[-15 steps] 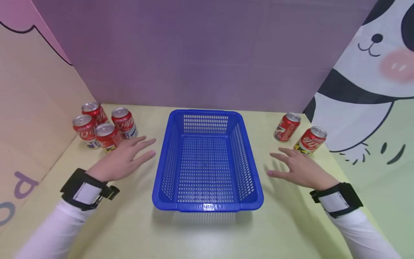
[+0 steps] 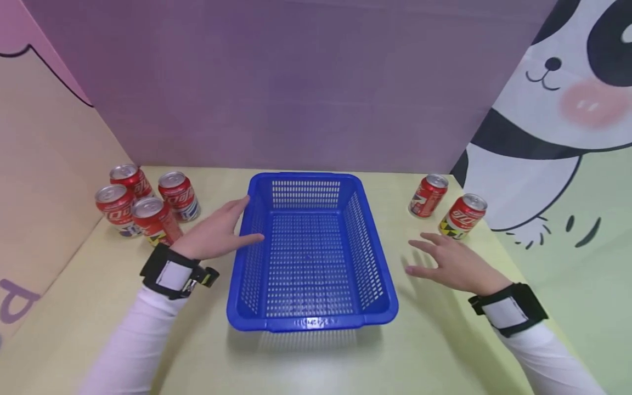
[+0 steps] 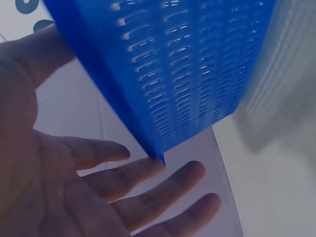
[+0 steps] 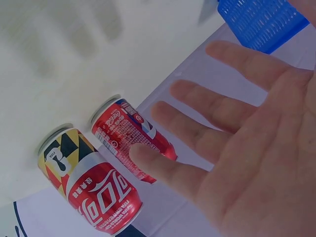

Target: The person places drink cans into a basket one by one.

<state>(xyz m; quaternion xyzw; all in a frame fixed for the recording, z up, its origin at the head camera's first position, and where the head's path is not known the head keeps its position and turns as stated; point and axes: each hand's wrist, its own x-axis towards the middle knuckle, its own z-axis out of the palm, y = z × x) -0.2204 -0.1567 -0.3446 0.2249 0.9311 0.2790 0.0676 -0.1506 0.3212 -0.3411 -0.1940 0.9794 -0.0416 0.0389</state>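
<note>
So we've got a blue plastic basket [image 2: 345,322] sitting on the table, and we reckon it's going to be easy to handle: light, fairly stiff, maybe a bit of flex in those thin walls. Not fragile, though the smooth plastic might be slightly slick. We'd take hold of the rim halfway along each long side, since the lip gives fingers something to hook under.

Looks-wise, it's a deep solid blue rectangle with rounded corners, sides that slope outward going up, and slots all over the walls and floor. There's some raised lettering on the near rim, too blurry for us to read.

The left hand [image 2: 214,230] is at the basket's left rim, thumb reaching over it and the other fingers stretched out along the outside. It isn't wrapped around anything, and we can't tell if the skin actually touches the plastic. The right hand [image 2: 456,264] is off to the right of the basket, apart from it, fingers spread and gripping nothing.

Further out, there are four red cans [image 2: 179,196] bunched up left of the basket, and two more to its right: a yellow-patterned can [image 2: 462,218] just beyond the right hand, plus a rear can [image 2: 428,196] behind that one. All six stand upright. Beyond the basket's far end there's a purple backdrop [image 2: 296,99].
</note>
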